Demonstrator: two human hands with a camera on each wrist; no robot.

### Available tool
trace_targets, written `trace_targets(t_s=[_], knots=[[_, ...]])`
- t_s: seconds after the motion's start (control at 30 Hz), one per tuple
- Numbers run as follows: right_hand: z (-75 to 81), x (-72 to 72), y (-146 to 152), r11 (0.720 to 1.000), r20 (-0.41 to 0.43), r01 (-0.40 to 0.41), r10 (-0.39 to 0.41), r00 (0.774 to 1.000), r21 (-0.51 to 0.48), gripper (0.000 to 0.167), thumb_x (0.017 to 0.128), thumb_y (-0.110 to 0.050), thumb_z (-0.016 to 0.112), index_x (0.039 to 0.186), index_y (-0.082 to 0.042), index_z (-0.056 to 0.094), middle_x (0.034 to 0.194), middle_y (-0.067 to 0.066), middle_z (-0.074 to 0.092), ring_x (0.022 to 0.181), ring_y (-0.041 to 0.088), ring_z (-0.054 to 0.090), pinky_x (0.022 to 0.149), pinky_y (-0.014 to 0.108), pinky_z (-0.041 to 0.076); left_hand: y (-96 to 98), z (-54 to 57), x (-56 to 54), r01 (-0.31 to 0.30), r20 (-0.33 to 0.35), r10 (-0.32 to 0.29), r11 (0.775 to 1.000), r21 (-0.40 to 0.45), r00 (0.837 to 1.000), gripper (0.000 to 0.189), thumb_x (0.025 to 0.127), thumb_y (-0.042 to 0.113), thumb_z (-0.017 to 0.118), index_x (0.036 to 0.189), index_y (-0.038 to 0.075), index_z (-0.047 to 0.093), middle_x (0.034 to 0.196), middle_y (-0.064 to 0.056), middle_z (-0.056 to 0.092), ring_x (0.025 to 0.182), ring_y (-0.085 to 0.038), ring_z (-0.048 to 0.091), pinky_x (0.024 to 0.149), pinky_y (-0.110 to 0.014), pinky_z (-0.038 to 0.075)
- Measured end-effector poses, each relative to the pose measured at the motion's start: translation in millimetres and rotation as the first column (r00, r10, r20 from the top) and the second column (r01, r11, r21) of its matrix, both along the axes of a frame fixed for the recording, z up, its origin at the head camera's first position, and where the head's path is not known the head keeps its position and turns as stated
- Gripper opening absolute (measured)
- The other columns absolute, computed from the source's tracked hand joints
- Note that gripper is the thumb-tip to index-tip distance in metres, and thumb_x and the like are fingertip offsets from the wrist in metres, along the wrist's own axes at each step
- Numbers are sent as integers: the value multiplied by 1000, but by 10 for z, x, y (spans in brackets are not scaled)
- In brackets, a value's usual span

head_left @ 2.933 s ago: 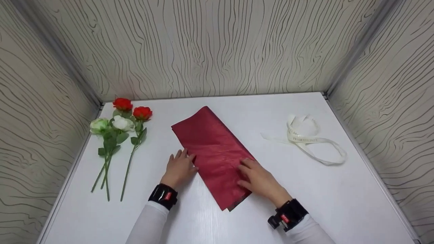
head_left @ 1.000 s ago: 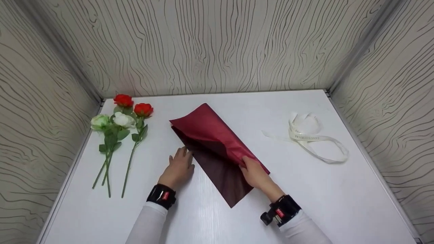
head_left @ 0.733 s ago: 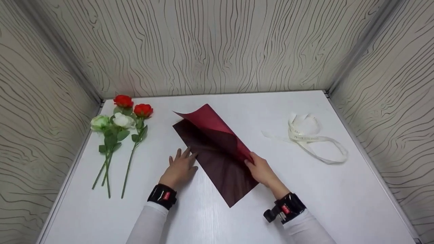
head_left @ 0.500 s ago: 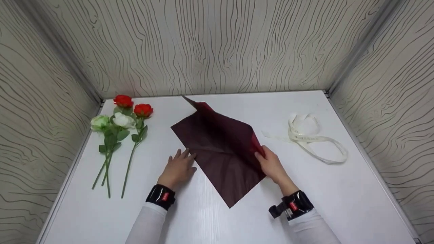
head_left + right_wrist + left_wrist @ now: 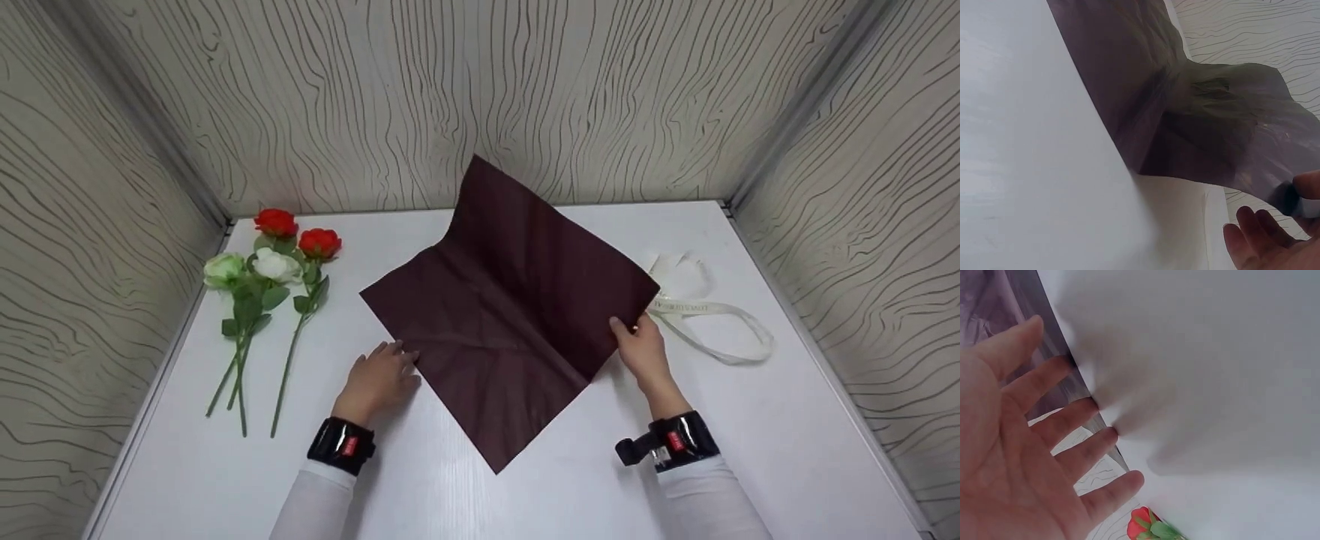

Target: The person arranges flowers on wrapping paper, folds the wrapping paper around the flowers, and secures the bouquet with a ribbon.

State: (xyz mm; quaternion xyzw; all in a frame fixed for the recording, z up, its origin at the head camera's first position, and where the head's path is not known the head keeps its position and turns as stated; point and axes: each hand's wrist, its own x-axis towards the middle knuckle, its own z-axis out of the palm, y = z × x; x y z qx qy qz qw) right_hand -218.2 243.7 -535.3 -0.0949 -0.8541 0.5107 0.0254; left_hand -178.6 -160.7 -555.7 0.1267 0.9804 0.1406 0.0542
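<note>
White table (image 5: 795,435): bears dark maroon sheet (image 5: 465,300) at centre, near-left half flat, far-right half raised. Step judged: unfolding; next move likely calls for lowering raised half. Ribbon (image 5: 697,307): left part hidden behind sheet. Right hand (image 5: 645,352): thumb and finger pinching sheet's edge; wrist view crops palm. Left hand (image 5: 379,382): fingers spread at sheet's left edge; pressure unclear.

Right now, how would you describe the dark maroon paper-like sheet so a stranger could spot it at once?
On the white tabletop, look between the stemmed red, white and green roses and looped, lettered cream ribbon. The dark maroon sheet there, its right side held up by the right hand, alone is broad and dark.
</note>
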Motion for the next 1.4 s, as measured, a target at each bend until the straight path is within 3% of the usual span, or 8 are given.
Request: trace_targets(t_s=[0.13,0.37,0.47,0.67,0.83,0.93,1.17,1.4], knots=[[-92,12,15,998,20,1,-2,1000,66,47,87,-21,53,124,4,37,118,23,45,105,33,47,84,41,39,-44,5,40,-8,-19,8,1000,-4,1000,40,80,30,61,116,14,60,125,-14,48,117,-34,40,87,-58,32],[-211,59,-105,954,-173,85,-36,984,288,88,68,-11,73,134,3,17,130,26,22,122,38,26,97,44,25,-73,0,67,-5,-53,5,1000,5,999,37,80,29,63,112,11,62,120,-16,50,115,-37,40,85,-57,34],[-228,115,-192,912,-202,31,57,978,408,89,64,-14,77,135,-1,23,137,24,15,126,39,18,99,46,22,-44,16,50,-13,-59,13,1000,6,998,37,79,29,64,110,9,63,112,-16,52,111,-33,43,85,-53,35],[-287,264,-331,805,-40,-209,277,960,556,73,71,-30,72,131,-5,39,134,25,26,119,42,27,91,53,29,20,11,8,-22,-76,20,1000,-19,997,47,75,35,67,112,7,59,103,-17,49,101,-32,48,84,-48,37],[-357,324,-393,697,36,-299,365,930,652,64,73,-36,70,125,-6,49,125,24,39,112,42,36,87,51,34,31,-24,-10,-26,-72,24,999,-29,997,56,77,38,65,125,12,50,122,-22,40,114,-37,40,89,-53,32],[-373,333,-413,656,48,-319,395,917,684,61,73,-38,69,123,-8,52,125,23,40,112,42,36,87,52,33,19,-35,-7,-41,-52,38,998,-46,998,60,78,42,63,129,15,46,134,-23,32,122,-39,30,93,-55,27],[-363,343,-436,633,63,-334,411,909,698,59,73,-39,69,123,-11,53,126,20,41,112,42,35,87,51,34,-13,-43,21,-68,17,69,995,-68,997,66,77,46,63,132,16,43,135,-26,29,123,-42,27,91,-58,27],[-362,367,-416,665,24,-318,412,911,676,60,71,-38,71,121,-11,54,124,19,41,111,41,35,87,49,35,-33,-35,-4,-82,39,84,996,-43,996,67,76,46,63,133,20,42,138,-24,28,126,-39,24,91,-60,25]])
